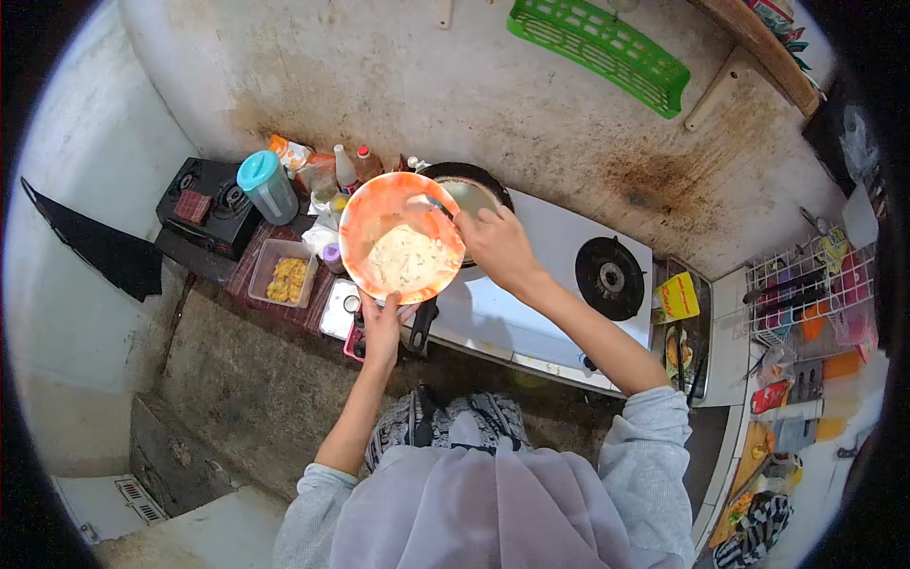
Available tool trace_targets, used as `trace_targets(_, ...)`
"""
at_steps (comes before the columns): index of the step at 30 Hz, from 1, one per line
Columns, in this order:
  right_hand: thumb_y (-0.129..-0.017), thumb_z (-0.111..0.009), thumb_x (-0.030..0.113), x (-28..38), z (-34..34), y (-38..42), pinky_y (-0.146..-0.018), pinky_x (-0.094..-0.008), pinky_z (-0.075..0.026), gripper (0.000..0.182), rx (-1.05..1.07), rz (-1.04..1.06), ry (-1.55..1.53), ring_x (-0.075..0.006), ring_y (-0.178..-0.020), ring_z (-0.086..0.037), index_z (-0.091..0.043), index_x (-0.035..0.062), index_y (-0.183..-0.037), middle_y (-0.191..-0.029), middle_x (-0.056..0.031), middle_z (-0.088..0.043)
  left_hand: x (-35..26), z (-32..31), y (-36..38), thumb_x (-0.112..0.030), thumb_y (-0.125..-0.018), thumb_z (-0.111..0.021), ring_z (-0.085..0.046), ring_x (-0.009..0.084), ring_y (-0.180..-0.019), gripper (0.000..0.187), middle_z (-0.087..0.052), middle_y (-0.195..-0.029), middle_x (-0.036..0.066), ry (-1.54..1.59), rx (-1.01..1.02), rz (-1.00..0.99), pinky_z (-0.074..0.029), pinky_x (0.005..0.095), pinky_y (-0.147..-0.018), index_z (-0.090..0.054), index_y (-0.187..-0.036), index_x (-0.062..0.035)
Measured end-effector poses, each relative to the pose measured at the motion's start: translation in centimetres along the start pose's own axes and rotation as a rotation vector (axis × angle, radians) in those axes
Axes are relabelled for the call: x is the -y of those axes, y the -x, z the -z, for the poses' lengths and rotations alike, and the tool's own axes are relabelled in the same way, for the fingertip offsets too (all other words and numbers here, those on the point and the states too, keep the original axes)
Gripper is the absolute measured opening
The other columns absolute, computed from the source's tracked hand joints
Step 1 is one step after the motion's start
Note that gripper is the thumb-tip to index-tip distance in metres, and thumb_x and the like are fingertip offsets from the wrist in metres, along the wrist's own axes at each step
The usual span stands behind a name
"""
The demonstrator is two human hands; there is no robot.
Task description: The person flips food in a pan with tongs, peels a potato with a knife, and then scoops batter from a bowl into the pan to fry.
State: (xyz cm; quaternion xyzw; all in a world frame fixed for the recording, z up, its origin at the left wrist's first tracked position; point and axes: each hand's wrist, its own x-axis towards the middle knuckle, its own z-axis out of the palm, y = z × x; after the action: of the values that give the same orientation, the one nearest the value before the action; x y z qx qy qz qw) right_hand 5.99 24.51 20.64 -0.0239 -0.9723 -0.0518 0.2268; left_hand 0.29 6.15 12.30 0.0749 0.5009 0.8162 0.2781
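My left hand (382, 327) grips the near rim of an orange-and-white bowl (365, 211), which is tilted toward me. Pale, lumpy batter with dark flecks (412, 258) lies in its lower part. My right hand (495, 248) is closed around a spoon (438, 203), whose metal end reaches over the bowl's far right side. Behind the bowl, a dark frying pan (500, 187) sits on the white stove (545, 284), partly hidden by the bowl and my right hand. The pan's black handle (424, 322) points toward me.
A plastic container of yellow fried pieces (287, 277) stands left of the bowl, with a teal-lidded jug (269, 188) and bottles (355, 167) behind. Right of the pan is a bare burner (609, 278), then a yellow packet (676, 297). A wire dish rack (801, 284) stands far right.
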Motion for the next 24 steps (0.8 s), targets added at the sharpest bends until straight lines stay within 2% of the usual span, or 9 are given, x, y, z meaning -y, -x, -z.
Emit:
trace_targets(2,-0.078,-0.051,0.018,0.0,-1.0,0.4,-0.058,-0.0305,-0.039,0.015,0.021,0.088,0.115,-0.0221,-0.064,-0.054,-0.050,0.0064,-0.087,-0.064,-0.0090,-0.055,0.5,-0.1,0.1,0.002,-0.081,-0.036,-0.045,0.0260,-0.105,0.059,-0.030,-0.124,0.013,-0.015,-0.018,-0.045,-0.047,0.0398,-0.081,-0.006,-0.129,-0.0166)
trace_targets(5,-0.080,-0.047,0.017,1.0,-1.5,1.8,-0.059,-0.0355,-0.043,0.015,0.044,0.063,-0.010,-0.0246,-0.062,-0.056,-0.052,0.0034,-0.080,-0.062,-0.0108,-0.056,1.0,0.0,0.1,0.002,-0.082,-0.036,-0.044,0.0256,-0.106,0.059,-0.029,-0.125,0.012,-0.032,-0.043,-0.123,-0.048,0.0389,-0.080,-0.006,-0.129,-0.0155)
trace_targets(7,-0.080,-0.048,0.019,2.1,-1.7,2.6,-0.055,-0.0391,-0.044,0.017,0.149,-0.210,-0.315,-0.0291,-0.060,-0.056,-0.054,0.0032,-0.078,-0.061,-0.0137,-0.056,1.6,0.2,-0.1,0.002,-0.082,-0.036,-0.043,0.0252,-0.107,0.058,-0.028,-0.125,0.012,-0.031,-0.052,-0.157,-0.048,0.0385,-0.080,-0.006,-0.129,-0.0148)
trace_targets(8,-0.080,-0.048,0.019,2.4,-2.3,2.9,-0.054,-0.0399,-0.043,0.019,0.211,-0.298,-0.437,-0.0320,-0.062,-0.056,-0.056,0.0017,-0.085,-0.066,-0.0161,-0.057,2.0,0.3,-0.3,0.001,-0.082,-0.037,-0.042,0.0244,-0.107,0.057,-0.026,-0.125,0.012,-0.070,-0.063,-0.187,-0.048,0.0380,-0.080,-0.006,-0.129,-0.0141)
trace_targets(11,-0.080,-0.049,0.019,3.6,-3.1,3.4,-0.056,-0.0387,-0.043,0.022,0.250,-0.459,-0.720,-0.0320,-0.064,-0.057,-0.056,0.0005,-0.090,-0.068,-0.0171,-0.058,2.4,-0.1,-0.5,0.001,-0.083,-0.037,-0.041,0.0232,-0.108,0.056,-0.024,-0.122,0.010,-0.122,-0.083,-0.217,-0.048,0.0365,-0.079,-0.008,-0.128,-0.0125)
trace_targets(15,-0.081,-0.049,0.021,4.4,-5.1,3.4,-0.056,-0.0299,-0.041,0.025,0.242,-0.544,-0.928,-0.0170,-0.058,-0.053,-0.057,-0.0010,-0.089,-0.065,-0.0106,-0.058,3.2,0.1,-1.0,-0.001,-0.083,-0.039,-0.042,0.0224,-0.105,0.053,-0.024,-0.113,0.009,-0.236,-0.104,-0.200,-0.049,0.0340,-0.078,-0.011,-0.127,-0.0096)
trace_targets(16,-0.081,-0.049,0.021,4.5,-5.3,3.2,-0.056,-0.0299,-0.041,0.025,0.243,-0.543,-0.929,-0.0170,-0.058,-0.053,-0.057,-0.0010,-0.089,-0.065,-0.0106,-0.058,3.2,0.2,-1.1,0.002,-0.080,-0.042,-0.042,0.0266,-0.104,0.064,-0.022,-0.108,0.011,-0.258,-0.103,-0.223,-0.050,0.0313,-0.076,-0.003,-0.130,-0.0071)
trace_targets(18,-0.082,-0.049,0.022,4.6,-5.7,2.8,-0.056,-0.0247,-0.039,0.026,0.264,-0.593,-1.164,-0.0092,-0.059,-0.046,-0.057,-0.0023,-0.088,-0.065,-0.0019,-0.056,3.3,0.2,-1.2,0.001,-0.080,-0.042,-0.042,0.0267,-0.104,0.065,-0.022,-0.108,0.012,-0.250,-0.100,-0.221,-0.051,0.0314,-0.075,-0.002,-0.131,-0.0083)
trace_targets(24,-0.084,-0.046,0.026,4.2,-4.5,0.6,-0.049,-0.0202,-0.029,0.026,0.420,-0.739,-1.358,-0.0033,-0.054,-0.035,-0.059,0.0048,-0.089,-0.061,0.0069,-0.045,2.9,0.8,-1.9,0.000,-0.080,-0.041,-0.045,0.0265,-0.102,0.064,-0.022,-0.112,0.013,-0.181,-0.077,-0.160,-0.051,0.0328,-0.073,-0.003,-0.131,-0.0112)
